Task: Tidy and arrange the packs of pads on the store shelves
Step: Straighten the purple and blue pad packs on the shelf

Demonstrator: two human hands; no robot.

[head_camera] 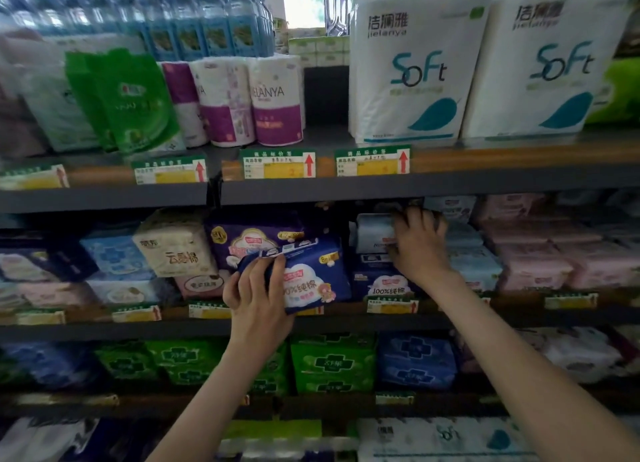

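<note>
Left hand [256, 290] pinching a dark blue pack of pads [313, 274] — tilted, out past the front edge of the middle shelf [346, 323], right hand [420, 243] farther in, fingers curled on a pale blue pack [374, 231] atop a stack, dark gap above.

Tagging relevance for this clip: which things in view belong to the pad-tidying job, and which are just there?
Job: left hand gripping dark blue pad pack; right hand gripping pale blue pack; pink pad packs; green pad packs.
Just there: Soft tissue packs; purple toilet rolls; water bottles; price tags.
</note>
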